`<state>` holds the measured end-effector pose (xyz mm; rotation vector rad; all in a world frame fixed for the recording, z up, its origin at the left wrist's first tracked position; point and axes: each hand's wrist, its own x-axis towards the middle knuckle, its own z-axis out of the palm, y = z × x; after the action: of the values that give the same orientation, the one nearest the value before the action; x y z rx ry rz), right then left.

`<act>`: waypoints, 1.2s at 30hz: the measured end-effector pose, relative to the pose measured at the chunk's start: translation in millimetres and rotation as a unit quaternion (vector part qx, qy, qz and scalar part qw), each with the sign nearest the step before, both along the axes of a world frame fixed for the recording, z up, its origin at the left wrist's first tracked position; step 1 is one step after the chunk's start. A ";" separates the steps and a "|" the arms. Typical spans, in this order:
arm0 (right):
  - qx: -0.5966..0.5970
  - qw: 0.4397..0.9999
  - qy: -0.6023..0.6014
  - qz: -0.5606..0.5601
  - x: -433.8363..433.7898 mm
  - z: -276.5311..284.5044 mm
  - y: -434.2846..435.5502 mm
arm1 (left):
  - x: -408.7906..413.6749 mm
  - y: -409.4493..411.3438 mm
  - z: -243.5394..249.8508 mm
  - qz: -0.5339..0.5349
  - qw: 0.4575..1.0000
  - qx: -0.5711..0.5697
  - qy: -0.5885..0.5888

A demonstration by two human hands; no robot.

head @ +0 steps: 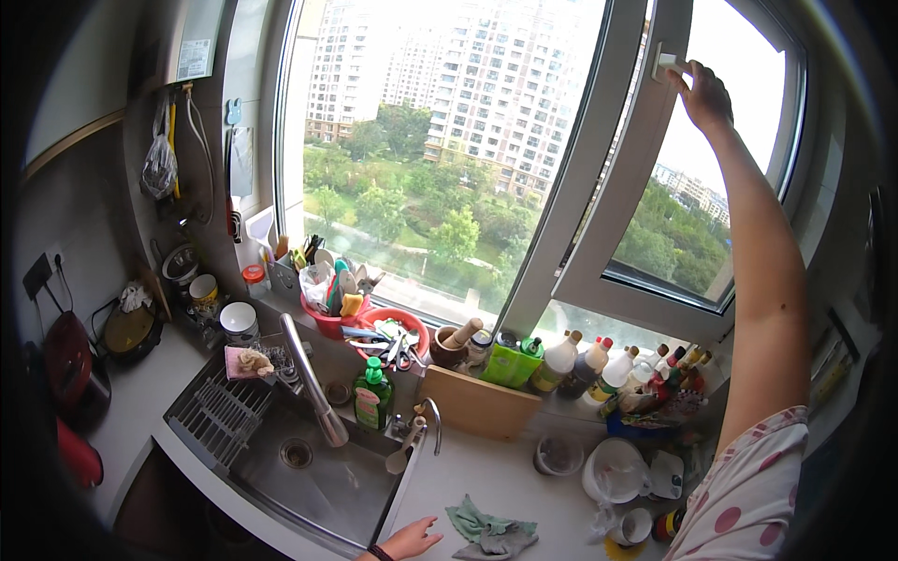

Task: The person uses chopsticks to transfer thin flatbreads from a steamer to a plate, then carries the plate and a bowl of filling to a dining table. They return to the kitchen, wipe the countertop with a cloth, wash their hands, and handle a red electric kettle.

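Note:
My right hand (705, 91) reaches up at full arm's length and grips the white window handle (671, 63) on the frame of the right sash (631, 161), which stands tilted away from its frame. Low in the view, my left hand (410, 538) hangs over the counter's front edge beside the sink (330, 484), fingers apart, holding nothing. To its right, crumpled green and grey cloths (491, 529) lie on the counter. A dark band circles the left wrist.
A wooden board (478, 403), a green soap bottle (373, 396) and several sauce bottles (558, 361) line the sill side. Red baskets (400, 315) of utensils stand behind the faucet (312, 382). Bowls and a white container (614, 470) sit at the right.

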<state>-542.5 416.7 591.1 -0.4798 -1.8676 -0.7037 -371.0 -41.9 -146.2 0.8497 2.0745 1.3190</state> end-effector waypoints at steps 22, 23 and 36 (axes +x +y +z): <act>-0.033 0.999 -0.024 -0.030 -60.6 25.7 45.5 | -31.3 49.8 -14.9 -0.082 0.968 -0.113 0.210; -0.045 0.998 -0.046 -0.027 -59.0 34.0 52.4 | -30.8 50.4 -25.9 -0.087 0.960 -0.109 0.241; -0.227 0.951 0.061 0.201 -77.1 3.2 36.9 | -28.3 48.5 -13.1 -0.140 0.927 -0.191 0.290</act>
<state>-619.6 453.6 594.3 -0.3993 -1.9276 0.0324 -399.3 6.7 -159.3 1.4047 2.4077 0.5102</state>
